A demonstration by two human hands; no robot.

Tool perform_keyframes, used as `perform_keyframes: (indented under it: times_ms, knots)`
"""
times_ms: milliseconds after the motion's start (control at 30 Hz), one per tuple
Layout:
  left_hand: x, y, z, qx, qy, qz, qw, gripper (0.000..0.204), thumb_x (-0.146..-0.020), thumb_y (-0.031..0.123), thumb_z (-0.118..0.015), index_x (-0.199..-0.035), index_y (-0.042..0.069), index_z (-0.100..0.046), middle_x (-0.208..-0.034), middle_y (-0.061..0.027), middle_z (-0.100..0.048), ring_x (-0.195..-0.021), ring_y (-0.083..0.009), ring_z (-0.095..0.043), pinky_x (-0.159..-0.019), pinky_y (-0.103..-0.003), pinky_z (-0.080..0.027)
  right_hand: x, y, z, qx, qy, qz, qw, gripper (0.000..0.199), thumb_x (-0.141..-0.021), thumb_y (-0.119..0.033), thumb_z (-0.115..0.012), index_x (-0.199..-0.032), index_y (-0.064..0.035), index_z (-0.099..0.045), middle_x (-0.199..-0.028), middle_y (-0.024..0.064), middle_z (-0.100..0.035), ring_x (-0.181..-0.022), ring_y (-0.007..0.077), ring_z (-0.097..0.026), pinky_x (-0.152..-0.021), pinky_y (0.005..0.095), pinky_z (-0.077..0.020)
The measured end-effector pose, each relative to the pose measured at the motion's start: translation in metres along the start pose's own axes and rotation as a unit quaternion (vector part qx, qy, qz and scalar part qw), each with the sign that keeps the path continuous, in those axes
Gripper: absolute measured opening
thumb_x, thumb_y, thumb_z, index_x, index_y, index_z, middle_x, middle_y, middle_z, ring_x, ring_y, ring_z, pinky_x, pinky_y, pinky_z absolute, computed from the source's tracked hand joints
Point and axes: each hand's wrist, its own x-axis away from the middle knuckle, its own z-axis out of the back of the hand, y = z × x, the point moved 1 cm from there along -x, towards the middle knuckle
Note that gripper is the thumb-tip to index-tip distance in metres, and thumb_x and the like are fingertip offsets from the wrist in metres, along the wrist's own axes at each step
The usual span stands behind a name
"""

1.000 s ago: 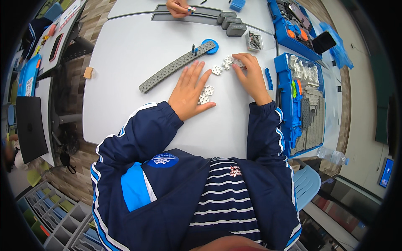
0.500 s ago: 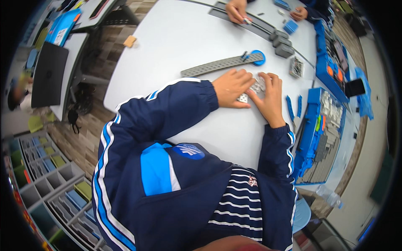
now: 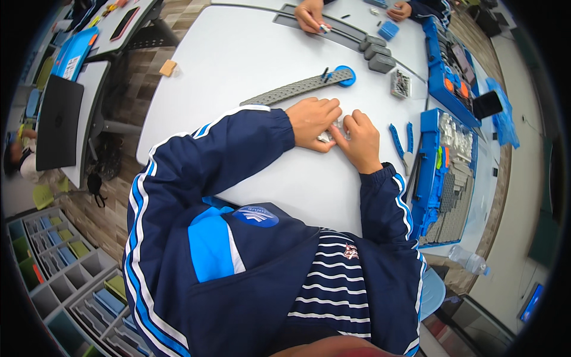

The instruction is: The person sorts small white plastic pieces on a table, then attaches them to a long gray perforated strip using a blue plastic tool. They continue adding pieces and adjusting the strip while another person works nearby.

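Note:
My left hand (image 3: 313,124) and my right hand (image 3: 360,141) meet over the white table, fingers bent and closed around a small white piece with holes (image 3: 325,137). Most of that piece is covered by my fingers, so its exact kind stays hidden. Just beyond my hands lies a long grey perforated beam (image 3: 291,91), with a blue disc (image 3: 346,75) and a short black peg (image 3: 325,75) at its right end. To the right of my right hand are pliers with blue handles (image 3: 402,143), spread apart on the table.
A clear box of small parts (image 3: 401,85) and several dark grey blocks (image 3: 380,62) stand farther back. Blue cases (image 3: 426,178) of parts line the right side. Across the table, another person's hand (image 3: 310,15) holds a small white piece. A clear bottle (image 3: 468,260) lies beyond the near right corner.
The view has shifted, so the whole table sits farther left and slightly higher. My right hand's fingers have curled in more, covering more of the white piece between my hands.

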Motion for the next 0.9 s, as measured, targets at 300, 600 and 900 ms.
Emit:
perform_keyframes:
  times_ms: [300,600,900]
  knots:
    - [-0.001,0.001,0.003,0.014,0.007,-0.004,1.0,0.042,-0.08,0.033,-0.071,-0.102,0.001,-0.053,-0.099,-0.0138,-0.055,-0.089,-0.0294,-0.059,-0.076,-0.04,-0.047,0.008,0.008,-0.001,-0.01,0.108,-0.059,0.992,0.036,-0.089,-0.021,-0.071,-0.058,-0.0081,-0.055,-0.055,0.0057,-0.054,-0.055,0.0251,-0.053,-0.051,0.0385,-0.0424]
    - [-0.003,0.007,0.004,0.001,0.028,0.016,0.999,0.023,-0.084,0.021,-0.069,-0.097,0.005,-0.06,-0.087,-0.0069,-0.06,-0.083,-0.0248,-0.059,-0.07,-0.039,-0.047,0.014,0.014,0.003,-0.095,0.159,-0.167,0.969,0.034,-0.088,-0.02,-0.069,-0.058,-0.0081,-0.057,-0.052,0.0075,-0.055,-0.045,0.0256,-0.054,-0.047,0.0378,-0.0416]
    - [0.0,0.005,0.003,0.019,0.029,0.017,0.999,0.019,-0.085,0.02,-0.068,-0.093,0.005,-0.06,-0.079,-0.0089,-0.06,-0.075,-0.026,-0.059,-0.067,-0.039,-0.048,0.024,0.008,0.0,-0.038,0.13,-0.13,0.982,0.038,-0.088,-0.022,-0.073,-0.059,-0.0059,-0.056,-0.053,0.0088,-0.054,-0.048,0.0247,-0.052,-0.049,0.0373,-0.0383]
